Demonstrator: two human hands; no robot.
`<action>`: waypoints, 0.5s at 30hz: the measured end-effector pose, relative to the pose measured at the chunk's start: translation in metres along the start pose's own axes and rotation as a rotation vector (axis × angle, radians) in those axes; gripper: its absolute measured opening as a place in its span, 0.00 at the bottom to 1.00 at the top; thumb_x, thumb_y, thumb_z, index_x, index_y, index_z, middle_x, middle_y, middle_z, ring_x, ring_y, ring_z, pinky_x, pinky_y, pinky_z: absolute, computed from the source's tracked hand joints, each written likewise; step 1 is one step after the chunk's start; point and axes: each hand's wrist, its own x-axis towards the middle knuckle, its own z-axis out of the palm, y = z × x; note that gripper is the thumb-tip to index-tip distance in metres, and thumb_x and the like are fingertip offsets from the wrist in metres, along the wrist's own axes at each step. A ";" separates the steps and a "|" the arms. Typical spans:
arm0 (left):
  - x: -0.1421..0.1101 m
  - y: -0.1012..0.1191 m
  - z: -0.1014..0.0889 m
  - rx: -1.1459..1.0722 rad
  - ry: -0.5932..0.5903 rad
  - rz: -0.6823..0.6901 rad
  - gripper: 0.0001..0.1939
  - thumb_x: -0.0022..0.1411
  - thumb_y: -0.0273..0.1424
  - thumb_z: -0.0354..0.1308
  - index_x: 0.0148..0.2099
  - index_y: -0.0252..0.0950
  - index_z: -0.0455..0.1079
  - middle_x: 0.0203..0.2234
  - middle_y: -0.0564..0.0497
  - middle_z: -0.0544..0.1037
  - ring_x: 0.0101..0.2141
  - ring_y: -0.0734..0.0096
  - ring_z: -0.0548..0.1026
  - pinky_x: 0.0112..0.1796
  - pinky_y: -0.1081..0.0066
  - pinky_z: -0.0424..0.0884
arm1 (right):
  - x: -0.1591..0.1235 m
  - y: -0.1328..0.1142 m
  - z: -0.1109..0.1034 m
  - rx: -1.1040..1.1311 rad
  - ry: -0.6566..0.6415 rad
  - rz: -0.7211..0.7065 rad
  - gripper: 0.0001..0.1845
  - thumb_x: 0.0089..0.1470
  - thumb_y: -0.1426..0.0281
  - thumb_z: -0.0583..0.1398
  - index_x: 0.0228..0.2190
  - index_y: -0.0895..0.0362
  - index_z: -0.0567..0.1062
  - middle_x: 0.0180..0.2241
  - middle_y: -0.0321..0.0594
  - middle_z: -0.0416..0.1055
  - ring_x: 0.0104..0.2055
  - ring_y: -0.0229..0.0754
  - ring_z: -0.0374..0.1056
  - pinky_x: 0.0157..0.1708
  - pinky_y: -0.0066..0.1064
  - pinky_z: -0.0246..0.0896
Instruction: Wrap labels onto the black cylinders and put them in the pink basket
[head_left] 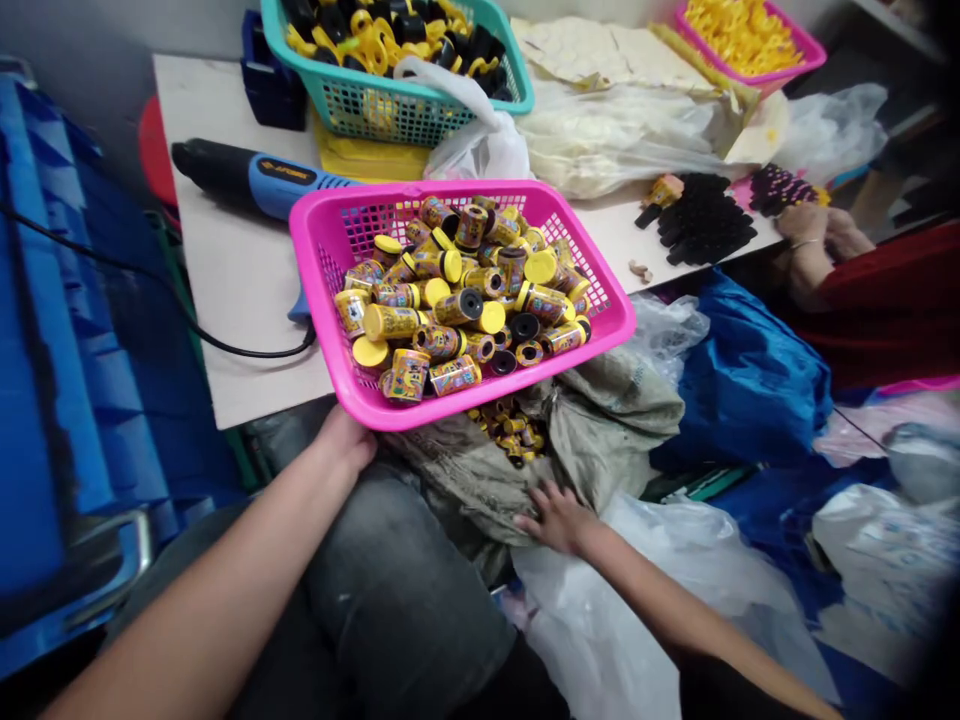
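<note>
My left hand (346, 437) grips the near rim of a pink basket (322, 250) and holds it tilted over my lap. The basket is full of small yellow canisters (457, 305) with printed labels and yellow or black caps. Below it lies a grey sack (600, 420) with its mouth open, and several more canisters (514, 425) show inside. My right hand (553, 515) rests with fingers spread flat on the sack's cloth near its lower edge.
A white table (225, 270) carries a blue and black heat gun (255, 180) with a cord, a teal basket (397, 100) of yellow and black parts, plastic bags and a second pink basket (757, 40). Another person's hand (814, 235) works at black pieces (701, 220) at the right. A blue crate (67, 350) stands left.
</note>
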 end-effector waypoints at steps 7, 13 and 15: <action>-0.019 -0.018 0.000 -0.009 -0.116 -0.207 0.14 0.59 0.21 0.53 0.46 0.31 0.73 0.34 0.42 0.81 0.33 0.59 0.81 0.39 0.57 0.78 | -0.120 -0.001 0.046 0.292 -0.293 0.000 0.27 0.59 0.53 0.51 0.46 0.59 0.76 0.48 0.52 0.71 0.54 0.55 0.65 0.53 0.41 0.59; -0.023 -0.018 0.005 0.297 -0.240 -0.091 0.19 0.58 0.37 0.57 0.48 0.30 0.71 0.39 0.36 0.80 0.39 0.51 0.79 0.41 0.53 0.76 | -0.026 -0.064 -0.048 0.661 0.677 -0.099 0.16 0.64 0.66 0.47 0.42 0.60 0.72 0.44 0.48 0.70 0.47 0.42 0.66 0.50 0.39 0.61; -0.022 -0.015 0.003 0.481 -0.204 -0.032 0.20 0.53 0.33 0.62 0.47 0.30 0.71 0.40 0.36 0.80 0.42 0.48 0.78 0.44 0.53 0.75 | 0.014 -0.089 -0.059 0.669 0.655 -0.187 0.14 0.63 0.64 0.52 0.42 0.61 0.71 0.41 0.45 0.70 0.43 0.40 0.67 0.45 0.37 0.65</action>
